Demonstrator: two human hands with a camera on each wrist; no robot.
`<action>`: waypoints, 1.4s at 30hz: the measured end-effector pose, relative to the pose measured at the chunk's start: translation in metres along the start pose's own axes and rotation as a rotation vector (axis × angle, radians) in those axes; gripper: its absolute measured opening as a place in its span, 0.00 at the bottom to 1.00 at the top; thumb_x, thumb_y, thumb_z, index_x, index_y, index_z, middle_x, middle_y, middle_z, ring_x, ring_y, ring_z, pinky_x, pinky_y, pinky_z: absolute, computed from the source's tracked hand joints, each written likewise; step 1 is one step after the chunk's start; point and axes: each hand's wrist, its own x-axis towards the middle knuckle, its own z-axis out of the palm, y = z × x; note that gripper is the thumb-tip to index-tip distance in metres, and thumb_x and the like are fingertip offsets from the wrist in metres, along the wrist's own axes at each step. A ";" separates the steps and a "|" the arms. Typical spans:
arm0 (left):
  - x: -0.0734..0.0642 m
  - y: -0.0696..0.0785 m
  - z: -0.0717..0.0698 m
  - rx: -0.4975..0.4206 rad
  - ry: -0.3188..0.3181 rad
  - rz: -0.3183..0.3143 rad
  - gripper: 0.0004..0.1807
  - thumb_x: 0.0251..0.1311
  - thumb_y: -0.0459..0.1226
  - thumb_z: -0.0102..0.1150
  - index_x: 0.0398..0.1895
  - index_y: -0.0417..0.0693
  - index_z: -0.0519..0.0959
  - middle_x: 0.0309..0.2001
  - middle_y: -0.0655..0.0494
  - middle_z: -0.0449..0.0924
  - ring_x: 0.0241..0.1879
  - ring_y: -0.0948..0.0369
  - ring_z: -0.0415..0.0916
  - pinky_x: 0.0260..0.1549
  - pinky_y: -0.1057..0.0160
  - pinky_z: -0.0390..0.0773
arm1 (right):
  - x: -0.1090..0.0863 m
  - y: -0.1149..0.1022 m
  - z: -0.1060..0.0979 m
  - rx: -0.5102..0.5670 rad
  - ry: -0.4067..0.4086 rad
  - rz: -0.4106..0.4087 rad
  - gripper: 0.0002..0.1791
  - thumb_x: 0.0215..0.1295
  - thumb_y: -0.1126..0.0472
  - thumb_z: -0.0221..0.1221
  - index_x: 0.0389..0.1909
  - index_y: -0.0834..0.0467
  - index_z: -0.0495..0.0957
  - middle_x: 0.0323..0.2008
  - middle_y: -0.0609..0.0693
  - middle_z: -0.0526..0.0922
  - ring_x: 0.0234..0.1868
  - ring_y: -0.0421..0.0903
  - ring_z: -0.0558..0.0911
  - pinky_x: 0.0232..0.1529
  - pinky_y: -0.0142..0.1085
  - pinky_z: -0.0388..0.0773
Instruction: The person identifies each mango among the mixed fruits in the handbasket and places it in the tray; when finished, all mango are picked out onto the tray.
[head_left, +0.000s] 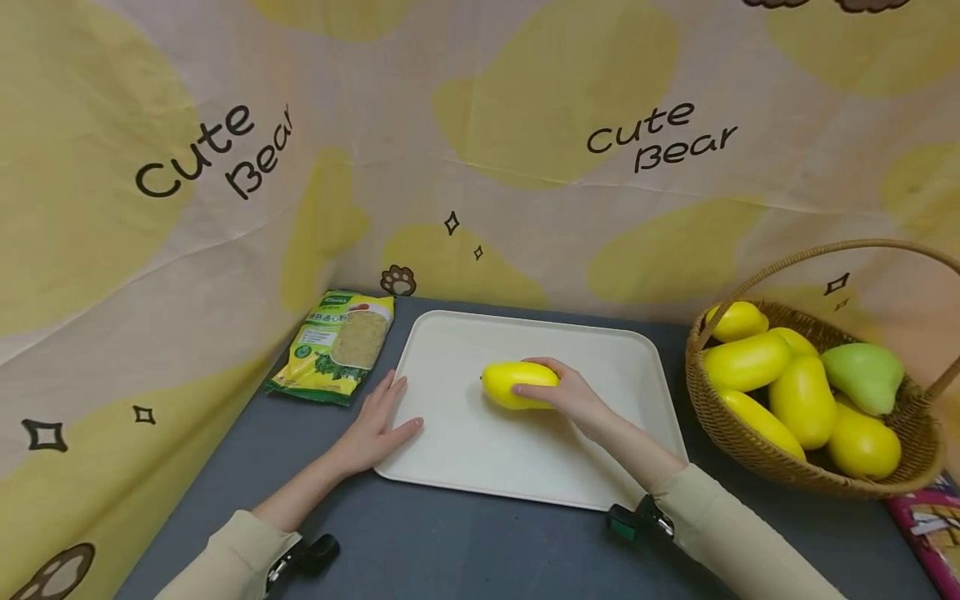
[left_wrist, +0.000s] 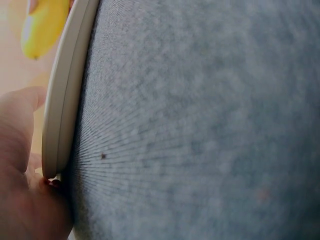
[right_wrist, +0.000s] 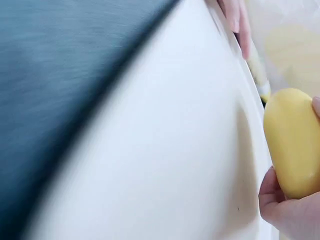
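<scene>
A smooth yellow mango (head_left: 501,385) is over the middle of the white tray (head_left: 465,454), its shadow falling on the tray surface. My right hand (head_left: 566,392) holds it from the right side, thumb in front and fingers behind; the right wrist view shows the mango (right_wrist: 292,145) between thumb and fingers. At the tray's left edge rests my left hand (head_left: 375,429), fingers stretched forward along the rim and thumb reaching over the tray. In the left wrist view the tray's rim (left_wrist: 62,100) lies against the left hand (left_wrist: 25,185).
Right of the tray stands a wicker basket (head_left: 750,454) with a tall handle, holding several yellow fruits (head_left: 802,400) and a green one (head_left: 864,377). A green and yellow food bag (head_left: 337,346) lies at the back left. A colourful packet (head_left: 933,525) shows at the right edge.
</scene>
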 end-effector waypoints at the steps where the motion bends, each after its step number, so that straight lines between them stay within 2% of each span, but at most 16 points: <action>1: 0.000 0.000 0.000 -0.002 0.001 0.000 0.46 0.67 0.53 0.54 0.76 0.37 0.47 0.76 0.37 0.34 0.73 0.36 0.31 0.63 0.29 0.42 | 0.005 0.000 0.003 0.011 0.007 0.010 0.37 0.55 0.47 0.70 0.63 0.56 0.69 0.54 0.54 0.74 0.50 0.52 0.72 0.52 0.41 0.67; 5: 0.000 0.000 0.001 -0.006 0.002 0.000 0.46 0.67 0.53 0.54 0.76 0.38 0.48 0.77 0.37 0.34 0.74 0.37 0.31 0.64 0.30 0.40 | 0.026 -0.002 0.013 0.039 0.045 0.025 0.40 0.55 0.46 0.70 0.61 0.61 0.65 0.55 0.57 0.71 0.51 0.52 0.71 0.54 0.42 0.68; 10: 0.000 -0.001 0.001 -0.008 0.008 -0.006 0.45 0.67 0.53 0.55 0.76 0.38 0.48 0.77 0.38 0.34 0.74 0.38 0.32 0.64 0.31 0.39 | 0.053 -0.005 0.026 0.084 0.073 -0.001 0.38 0.55 0.46 0.69 0.62 0.61 0.68 0.53 0.57 0.74 0.49 0.52 0.73 0.53 0.40 0.70; 13: -0.001 0.000 0.000 -0.010 0.009 -0.012 0.45 0.67 0.53 0.55 0.76 0.38 0.48 0.77 0.38 0.35 0.74 0.38 0.32 0.64 0.31 0.39 | 0.067 -0.008 0.034 0.166 0.080 -0.005 0.38 0.57 0.49 0.69 0.65 0.60 0.68 0.54 0.56 0.75 0.49 0.51 0.73 0.50 0.37 0.71; 17: -0.002 0.000 -0.001 -0.014 0.010 -0.015 0.45 0.67 0.53 0.55 0.76 0.38 0.49 0.77 0.39 0.35 0.74 0.38 0.32 0.64 0.31 0.40 | 0.081 -0.013 0.046 0.310 0.092 0.022 0.41 0.57 0.55 0.70 0.68 0.60 0.61 0.56 0.59 0.73 0.45 0.49 0.74 0.44 0.34 0.75; 20: -0.002 0.000 -0.002 -0.014 0.014 -0.016 0.45 0.67 0.53 0.55 0.76 0.38 0.49 0.77 0.39 0.35 0.73 0.37 0.33 0.64 0.30 0.41 | 0.089 -0.016 0.053 0.364 0.105 0.036 0.42 0.57 0.57 0.70 0.67 0.62 0.58 0.56 0.61 0.73 0.41 0.47 0.75 0.40 0.32 0.76; 23: -0.002 0.000 -0.001 -0.015 0.014 -0.014 0.45 0.67 0.53 0.55 0.76 0.38 0.49 0.77 0.39 0.35 0.73 0.37 0.33 0.64 0.30 0.42 | 0.095 -0.018 0.060 0.380 0.104 0.027 0.39 0.59 0.57 0.69 0.66 0.65 0.61 0.56 0.61 0.74 0.41 0.46 0.76 0.41 0.31 0.76; 27: -0.002 0.000 -0.001 -0.025 0.011 -0.012 0.45 0.67 0.53 0.55 0.76 0.39 0.49 0.77 0.40 0.35 0.73 0.37 0.33 0.63 0.30 0.44 | 0.102 -0.021 0.067 0.356 0.103 0.011 0.36 0.62 0.54 0.66 0.67 0.62 0.66 0.58 0.58 0.74 0.43 0.47 0.75 0.40 0.31 0.74; 32: -0.003 -0.001 -0.001 -0.023 0.018 -0.006 0.44 0.67 0.53 0.55 0.76 0.39 0.49 0.77 0.40 0.36 0.73 0.38 0.34 0.63 0.30 0.44 | 0.109 -0.022 0.074 0.313 0.145 0.006 0.41 0.62 0.51 0.66 0.72 0.58 0.60 0.63 0.59 0.71 0.51 0.50 0.75 0.43 0.32 0.75; 35: -0.003 -0.001 -0.001 -0.018 0.022 -0.001 0.44 0.67 0.53 0.55 0.76 0.39 0.50 0.77 0.39 0.36 0.73 0.38 0.35 0.63 0.30 0.44 | 0.110 -0.020 0.077 0.295 0.186 -0.009 0.41 0.62 0.50 0.66 0.70 0.58 0.59 0.63 0.60 0.70 0.55 0.53 0.75 0.47 0.36 0.77; 39: -0.002 -0.001 -0.001 -0.018 0.022 -0.001 0.44 0.67 0.53 0.55 0.76 0.39 0.50 0.77 0.39 0.36 0.73 0.38 0.35 0.63 0.30 0.44 | 0.111 -0.016 0.080 0.194 0.231 -0.066 0.34 0.65 0.49 0.63 0.66 0.58 0.65 0.61 0.59 0.71 0.58 0.53 0.75 0.53 0.41 0.77; 42: -0.002 0.000 -0.001 -0.022 0.016 -0.010 0.44 0.67 0.53 0.55 0.76 0.39 0.50 0.77 0.39 0.36 0.73 0.38 0.35 0.64 0.30 0.44 | 0.110 -0.012 0.081 0.105 0.244 -0.107 0.32 0.67 0.46 0.60 0.66 0.58 0.66 0.61 0.59 0.72 0.59 0.53 0.75 0.56 0.42 0.75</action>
